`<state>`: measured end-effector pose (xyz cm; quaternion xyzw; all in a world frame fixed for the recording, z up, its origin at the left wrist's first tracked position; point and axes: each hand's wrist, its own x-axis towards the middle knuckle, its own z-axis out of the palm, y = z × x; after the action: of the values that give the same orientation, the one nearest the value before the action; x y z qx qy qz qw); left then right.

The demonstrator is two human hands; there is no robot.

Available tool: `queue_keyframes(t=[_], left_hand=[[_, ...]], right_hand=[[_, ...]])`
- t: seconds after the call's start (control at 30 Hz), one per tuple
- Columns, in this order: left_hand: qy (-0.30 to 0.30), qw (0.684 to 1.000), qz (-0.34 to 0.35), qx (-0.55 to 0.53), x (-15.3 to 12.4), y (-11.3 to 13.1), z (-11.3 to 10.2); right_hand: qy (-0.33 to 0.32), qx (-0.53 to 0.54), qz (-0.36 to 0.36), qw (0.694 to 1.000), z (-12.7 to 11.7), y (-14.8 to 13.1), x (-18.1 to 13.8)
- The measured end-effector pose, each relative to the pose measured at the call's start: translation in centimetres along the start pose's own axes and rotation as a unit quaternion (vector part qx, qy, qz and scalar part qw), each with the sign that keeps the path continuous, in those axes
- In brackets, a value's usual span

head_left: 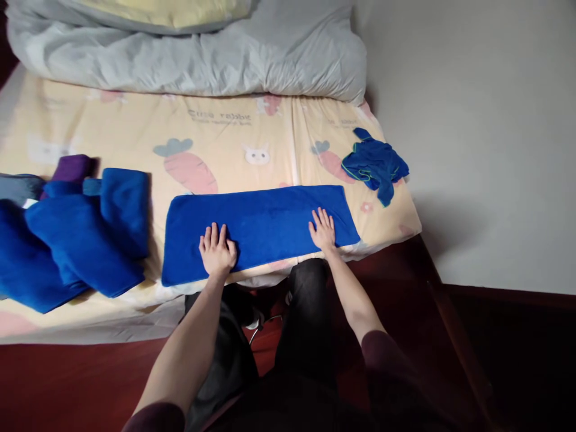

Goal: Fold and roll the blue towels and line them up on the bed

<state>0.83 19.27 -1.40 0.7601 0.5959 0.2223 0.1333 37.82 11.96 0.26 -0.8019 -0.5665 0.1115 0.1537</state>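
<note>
A blue towel (pixel 270 222) lies flat as a long rectangle along the near edge of the bed. My left hand (pixel 218 251) rests palm down on its left part, fingers stretched out. Toward its right end, my right hand (pixel 323 230) also lies flat on the cloth with the fingers spread. Neither hand grips anything. Beyond the towel's right end sits a crumpled blue cloth (pixel 375 165) with green edging. On the left is a pile of folded blue towels (pixel 85 240), with a purple folded cloth (pixel 69 171) behind them.
The bed sheet (pixel 243 144) is cream with carrots and rabbits printed on it. A rumpled grey quilt (pixel 202 60) lies across the far side, with something yellow (pixel 193 13) on top. A pale wall (pixel 486 138) stands to the right. Below is a dark red floor (pixel 81 384).
</note>
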Motion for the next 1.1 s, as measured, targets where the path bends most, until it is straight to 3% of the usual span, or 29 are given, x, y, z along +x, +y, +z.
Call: queue_keyframes(t=[0.17,0.3,0.6,1.1], left_hand=[[0.011,1.000,-0.001,0.014,0.0,-0.2,0.3],[0.011,1.000,0.001,0.016,0.0,-0.4,0.5],[-0.048,0.998,-0.029,0.039,0.0,-0.8,0.7],[-0.036,0.997,0.004,0.074,0.4,-1.6,1.2]], right_hand=[[0.024,-0.055,0.050,0.997,-1.7,4.9,0.4],[0.041,-0.094,0.076,0.992,-1.6,6.9,0.8],[0.044,-0.152,0.082,0.984,-0.8,7.4,1.0],[0.110,-0.078,0.057,0.989,0.2,8.2,1.5]])
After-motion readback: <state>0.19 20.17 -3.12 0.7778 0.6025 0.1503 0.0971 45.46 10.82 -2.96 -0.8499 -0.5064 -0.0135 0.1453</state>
